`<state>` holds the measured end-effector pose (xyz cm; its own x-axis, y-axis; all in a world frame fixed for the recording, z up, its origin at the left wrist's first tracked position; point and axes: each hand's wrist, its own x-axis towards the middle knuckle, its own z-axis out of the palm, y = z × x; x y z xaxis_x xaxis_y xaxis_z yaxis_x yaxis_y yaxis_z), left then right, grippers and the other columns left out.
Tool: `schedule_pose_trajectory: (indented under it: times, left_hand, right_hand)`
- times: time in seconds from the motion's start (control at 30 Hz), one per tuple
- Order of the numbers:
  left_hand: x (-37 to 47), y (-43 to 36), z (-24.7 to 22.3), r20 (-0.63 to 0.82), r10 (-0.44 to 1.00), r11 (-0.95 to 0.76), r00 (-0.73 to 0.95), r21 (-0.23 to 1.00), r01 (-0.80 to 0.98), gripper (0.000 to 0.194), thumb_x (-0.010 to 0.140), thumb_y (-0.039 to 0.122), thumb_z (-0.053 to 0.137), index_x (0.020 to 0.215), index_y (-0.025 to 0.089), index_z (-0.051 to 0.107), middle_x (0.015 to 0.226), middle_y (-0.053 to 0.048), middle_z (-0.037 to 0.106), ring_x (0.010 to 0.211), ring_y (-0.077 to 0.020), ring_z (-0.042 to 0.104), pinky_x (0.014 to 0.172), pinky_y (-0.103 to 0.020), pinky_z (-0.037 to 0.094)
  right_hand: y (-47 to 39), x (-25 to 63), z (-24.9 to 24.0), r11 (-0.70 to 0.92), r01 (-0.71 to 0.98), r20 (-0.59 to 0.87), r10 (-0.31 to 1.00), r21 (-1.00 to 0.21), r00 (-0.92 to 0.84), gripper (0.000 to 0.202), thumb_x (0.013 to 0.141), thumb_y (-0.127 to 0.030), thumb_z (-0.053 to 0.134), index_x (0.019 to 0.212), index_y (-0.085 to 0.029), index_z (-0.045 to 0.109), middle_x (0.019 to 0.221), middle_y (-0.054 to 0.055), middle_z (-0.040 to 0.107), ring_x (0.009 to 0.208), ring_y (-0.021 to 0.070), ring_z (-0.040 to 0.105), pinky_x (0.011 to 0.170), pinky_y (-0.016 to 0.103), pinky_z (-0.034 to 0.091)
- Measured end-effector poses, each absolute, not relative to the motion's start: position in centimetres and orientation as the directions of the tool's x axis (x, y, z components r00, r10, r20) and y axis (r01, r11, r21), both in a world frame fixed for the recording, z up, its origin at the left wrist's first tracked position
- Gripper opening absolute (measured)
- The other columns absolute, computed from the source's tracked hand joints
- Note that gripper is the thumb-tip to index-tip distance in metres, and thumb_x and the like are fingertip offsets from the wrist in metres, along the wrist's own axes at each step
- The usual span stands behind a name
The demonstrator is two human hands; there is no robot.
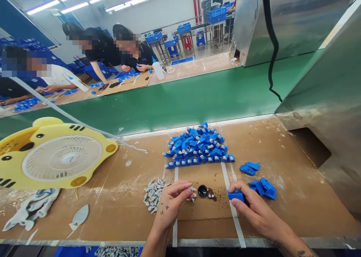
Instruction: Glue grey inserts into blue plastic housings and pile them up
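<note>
My left hand (175,200) is closed in a pinch, with small grey-white pieces (193,194) right at its fingertips. One seems to be between finger and thumb, though the fingers partly hide it. Between my hands sits a small round black cup of dark liquid (202,191), with dark spots and a few pale bits on the cardboard beside it. A blue plastic part (235,195) is gripped between the thumb and fingers of my right hand (255,208). Left of my left hand lies a pile of grey pieces (155,194).
Beyond my hands is a heap of blue parts (197,142) with pale tips, rowed at its front. Loose blue parts (264,188) lie at right. A yellow fan (64,155) stands left near a cloth (31,208). Past the green belt (180,99), people work; a metal housing (324,110) rises right.
</note>
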<state>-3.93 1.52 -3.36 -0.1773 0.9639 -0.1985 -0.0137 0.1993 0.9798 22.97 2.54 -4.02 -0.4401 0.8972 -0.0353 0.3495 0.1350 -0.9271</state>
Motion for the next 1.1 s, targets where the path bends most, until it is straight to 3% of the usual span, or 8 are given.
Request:
schedule_pose_trajectory:
  times: [0.17,0.43,0.57,0.67,0.77,0.87,1.0,1.1]
  left_hand:
    - [-4.3,1.5,-2.6,-0.108,0.985,0.128,-0.133,0.981,0.148,0.027,0.069,0.046,0.086,0.078,0.021,0.084,0.082,-0.01,0.077,0.067,-0.0207,0.071,0.058,-0.029,0.061]
    - [-3.7,1.6,-1.8,-0.024,1.0,0.02,0.009,0.949,0.316,0.025,0.083,0.046,0.076,0.077,0.022,0.083,0.076,-0.008,0.076,0.059,-0.018,0.069,0.053,-0.026,0.058]
    - [-4.4,1.4,-1.7,-0.03,0.999,0.018,0.024,0.91,0.415,0.027,0.085,0.047,0.073,0.076,0.022,0.081,0.071,-0.005,0.074,0.053,-0.0164,0.067,0.05,-0.024,0.056]
    - [-5.9,1.8,-1.7,0.028,1.0,-0.025,0.004,0.807,0.589,0.031,0.09,0.047,0.067,0.072,0.024,0.078,0.059,-0.001,0.069,0.049,-0.0154,0.063,0.05,-0.023,0.053]
    - [-7.5,2.4,-2.2,0.116,0.993,-0.08,0.006,0.646,0.759,0.038,0.094,0.049,0.059,0.071,0.025,0.075,0.054,0.001,0.067,0.049,-0.0165,0.064,0.053,-0.024,0.051]
    - [-8.6,2.9,-3.1,0.209,0.974,-0.185,0.09,0.497,0.848,0.043,0.1,0.048,0.051,0.073,0.025,0.074,0.064,-0.003,0.074,0.058,-0.0189,0.07,0.057,-0.026,0.053]
    - [-8.8,2.7,-4.1,0.258,0.932,-0.339,0.255,0.369,0.866,0.042,0.106,0.038,0.045,0.08,0.024,0.075,0.071,-0.004,0.075,0.063,-0.0177,0.072,0.059,-0.023,0.053]
    - [-8.6,2.3,-4.5,0.315,0.904,-0.39,0.29,0.33,0.86,0.041,0.107,0.034,0.043,0.082,0.023,0.074,0.072,-0.003,0.074,0.064,-0.0169,0.073,0.062,-0.022,0.055]
  right_hand:
    - [2.4,23.3,-5.0,0.233,0.383,0.103,0.938,-0.894,-0.331,0.038,0.1,-0.049,0.041,0.104,-0.024,0.069,0.094,0.007,0.075,0.081,0.0235,0.071,0.073,0.032,0.057]
    - [2.5,22.2,-5.0,0.159,0.37,0.046,0.954,-0.915,-0.295,0.029,0.094,-0.046,0.055,0.106,-0.024,0.069,0.091,0.006,0.073,0.076,0.0219,0.067,0.069,0.031,0.057]
    - [1.9,22.1,-4.8,0.15,0.364,-0.006,0.919,-0.919,-0.395,0.03,0.097,-0.041,0.047,0.111,-0.024,0.068,0.089,0.005,0.073,0.073,0.021,0.066,0.07,0.031,0.057]
    - [1.7,22.3,-4.8,0.169,0.365,-0.013,0.895,-0.915,-0.446,0.035,0.099,-0.045,0.045,0.111,-0.024,0.07,0.098,0.008,0.075,0.086,0.0241,0.07,0.081,0.034,0.058]
    - [1.6,22.3,-5.0,0.136,0.398,-0.051,0.905,-0.907,-0.423,0.052,0.1,-0.048,0.043,0.141,-0.022,0.057,0.13,0.014,0.07,0.115,0.0288,0.066,0.098,0.04,0.055]
    - [1.6,22.0,-5.2,0.087,0.404,-0.119,0.881,-0.911,-0.457,0.061,0.101,-0.048,0.041,0.155,-0.021,0.042,0.122,0.013,0.072,0.106,0.0262,0.069,0.094,0.04,0.057]
    - [1.8,21.4,-5.2,0.103,0.358,-0.085,0.877,-0.928,-0.473,0.041,0.101,-0.047,0.039,0.121,-0.025,0.067,0.102,0.008,0.076,0.086,0.0228,0.07,0.084,0.035,0.057]
    - [2.0,21.3,-5.1,0.122,0.332,-0.04,0.896,-0.936,-0.442,0.044,0.103,-0.051,0.035,0.104,-0.024,0.07,0.088,0.005,0.074,0.076,0.0212,0.068,0.077,0.033,0.056]
